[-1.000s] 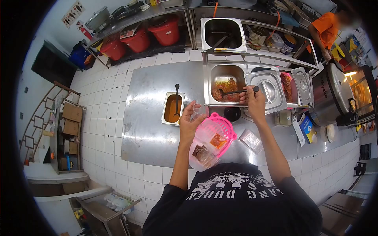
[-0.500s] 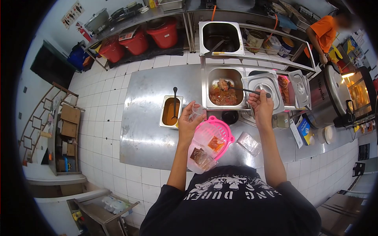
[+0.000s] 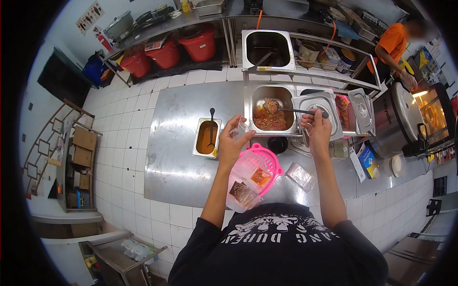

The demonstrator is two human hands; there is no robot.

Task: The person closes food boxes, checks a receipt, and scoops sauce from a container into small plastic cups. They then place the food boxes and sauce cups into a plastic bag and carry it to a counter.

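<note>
My left hand (image 3: 232,145) is closed around a small clear plastic cup (image 3: 243,127), partly hidden by the fingers, just left of the metal food pan (image 3: 287,95). My right hand (image 3: 317,129) grips the black handle of a ladle (image 3: 296,111). A heap of chunky food (image 3: 271,105) sits in the ladle's bowl, over the reddish stew with onion-like strips (image 3: 267,123) in the pan. Below my left hand, a pink plastic basket (image 3: 275,168) carries clear packaging with an orange sauce packet (image 3: 260,177) and a brown one (image 3: 240,191).
A small pan of brown sauce (image 3: 205,134) with its own black ladle (image 3: 212,119) stands left. Metal lids (image 3: 318,102) lie right of the stew pan. Plastic bags (image 3: 300,176) rest nearby. A large cooker (image 3: 393,119) stands right; a co-worker in orange (image 3: 393,40) is behind it.
My left hand has moved slightly up and right with the cup, closer to the stew pan. The loaded ladle has shifted only slightly. The co-worker's gloved hand now shows near the cooker.
</note>
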